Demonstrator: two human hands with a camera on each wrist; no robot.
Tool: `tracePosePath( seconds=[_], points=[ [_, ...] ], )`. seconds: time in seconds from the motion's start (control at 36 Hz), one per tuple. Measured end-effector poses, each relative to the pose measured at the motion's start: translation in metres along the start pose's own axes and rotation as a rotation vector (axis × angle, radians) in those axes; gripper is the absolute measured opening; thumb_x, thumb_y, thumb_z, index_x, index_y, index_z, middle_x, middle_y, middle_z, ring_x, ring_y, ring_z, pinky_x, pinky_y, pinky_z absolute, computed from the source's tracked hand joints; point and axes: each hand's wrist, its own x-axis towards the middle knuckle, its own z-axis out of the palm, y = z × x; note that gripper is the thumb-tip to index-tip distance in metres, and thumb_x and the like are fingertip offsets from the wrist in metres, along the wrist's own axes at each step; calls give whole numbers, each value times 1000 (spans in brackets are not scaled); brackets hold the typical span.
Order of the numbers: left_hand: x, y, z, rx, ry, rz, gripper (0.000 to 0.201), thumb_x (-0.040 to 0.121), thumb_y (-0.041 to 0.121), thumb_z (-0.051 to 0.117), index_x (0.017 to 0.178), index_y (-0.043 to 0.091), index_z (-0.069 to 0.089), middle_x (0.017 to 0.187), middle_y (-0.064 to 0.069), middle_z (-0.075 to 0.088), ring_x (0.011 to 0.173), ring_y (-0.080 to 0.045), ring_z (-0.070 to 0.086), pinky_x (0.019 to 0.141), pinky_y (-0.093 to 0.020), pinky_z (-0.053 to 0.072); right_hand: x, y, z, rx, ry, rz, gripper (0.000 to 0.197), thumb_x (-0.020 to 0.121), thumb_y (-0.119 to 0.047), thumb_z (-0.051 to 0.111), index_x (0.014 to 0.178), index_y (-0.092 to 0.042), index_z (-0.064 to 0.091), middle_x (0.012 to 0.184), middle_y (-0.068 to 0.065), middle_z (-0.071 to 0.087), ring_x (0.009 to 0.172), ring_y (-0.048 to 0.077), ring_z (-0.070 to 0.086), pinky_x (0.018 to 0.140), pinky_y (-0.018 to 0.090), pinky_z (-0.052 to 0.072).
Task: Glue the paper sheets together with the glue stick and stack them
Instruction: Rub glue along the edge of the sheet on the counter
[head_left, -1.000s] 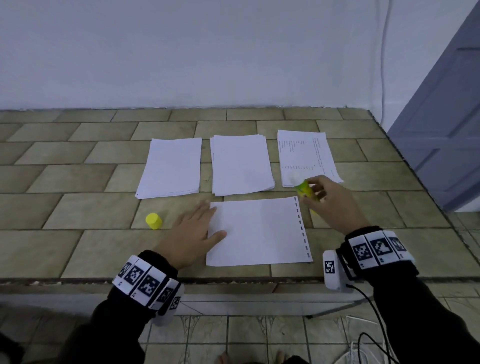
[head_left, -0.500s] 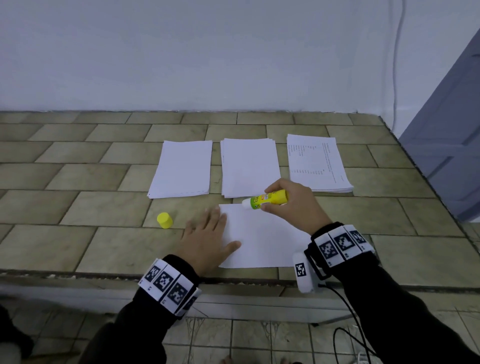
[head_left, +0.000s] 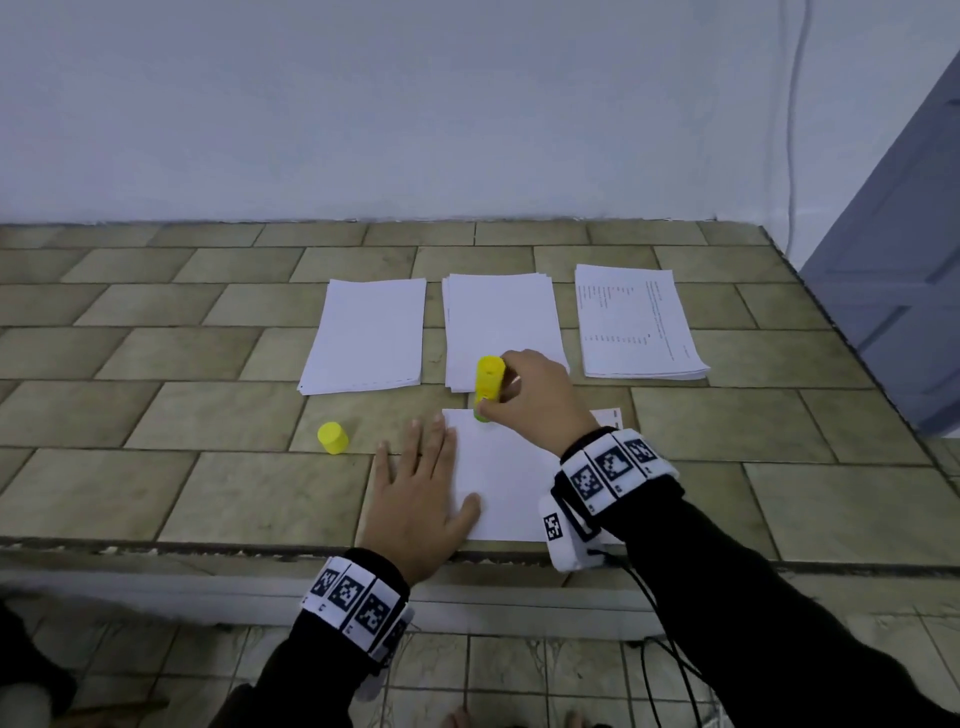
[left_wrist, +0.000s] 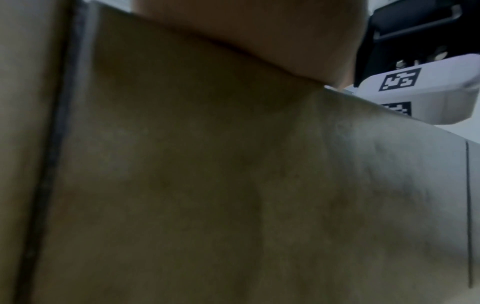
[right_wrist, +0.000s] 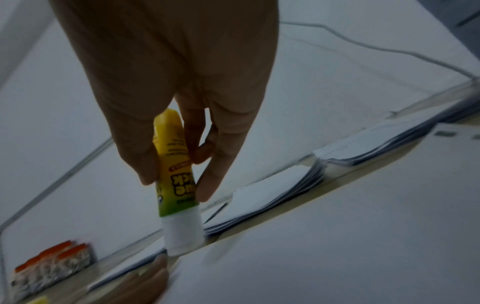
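A white sheet (head_left: 506, 478) lies on the tiled counter near the front edge. My left hand (head_left: 421, 488) lies flat with straight fingers on the sheet's left edge. My right hand (head_left: 524, 400) grips the yellow glue stick (head_left: 488, 384) upright, its white tip (right_wrist: 183, 236) down on the sheet's far left corner. In the right wrist view the thumb and fingers (right_wrist: 207, 185) pinch the stick's (right_wrist: 174, 164) body. The stick's yellow cap (head_left: 332, 437) stands on the counter, left of the sheet. The left wrist view shows only dim tile and the heel of my hand.
Three paper stacks lie behind the sheet: a blank left stack (head_left: 366, 335), a blank middle stack (head_left: 501, 317), and a printed right stack (head_left: 636, 322). A grey door (head_left: 893, 291) stands beyond the counter's right edge. A white wall rises behind the counter.
My right hand has carried the glue stick from the sheet's right end to its far left corner and turned it upright, tip down. My left hand stays on the sheet's left edge.
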Motion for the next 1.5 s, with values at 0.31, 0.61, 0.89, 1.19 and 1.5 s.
tracePosePath(
  seconds=[0.31, 0.61, 0.89, 1.19, 1.5],
  points=[
    [2, -4, 3, 5, 0, 3, 88, 88, 66, 12, 158, 12, 13, 165, -2, 0, 152, -23, -5, 120, -58, 5, 11, -17, 27, -106, -95, -69, 18, 79, -15, 67, 88, -7, 54, 95, 13, 58, 86, 30, 58, 80, 43, 49],
    [2, -3, -1, -41, -16, -13, 95, 80, 69, 6, 158, 15, 7, 164, 3, -8, 152, -21, -9, 120, -54, -4, -2, 1, 8, -197, -25, -13, 18, 85, -17, 62, 93, -11, 46, 91, 8, 51, 81, 22, 46, 68, 29, 34],
    [1, -3, 4, -58, 28, -2, 89, 85, 64, 15, 158, 13, 14, 164, 2, 1, 152, -22, -2, 120, -56, 2, -29, 52, -42, -150, 176, 92, 17, 83, -14, 64, 81, -6, 49, 80, 14, 59, 74, 29, 54, 67, 39, 45],
    [2, -2, -3, 5, -67, -36, 97, 77, 70, 3, 158, 16, 0, 164, 4, -14, 151, -20, -13, 121, -52, -7, -52, 66, -59, -116, 266, 83, 16, 80, -13, 67, 79, -7, 52, 78, 8, 59, 71, 19, 56, 65, 31, 46],
    [5, -3, 1, 27, -72, -41, 106, 75, 83, 4, 158, 17, -1, 165, 2, -13, 151, -19, -16, 120, -52, -7, -53, -1, 2, 35, -70, -142, 16, 83, -16, 67, 87, -21, 52, 94, 3, 55, 84, 16, 60, 78, 37, 55]
  ],
)
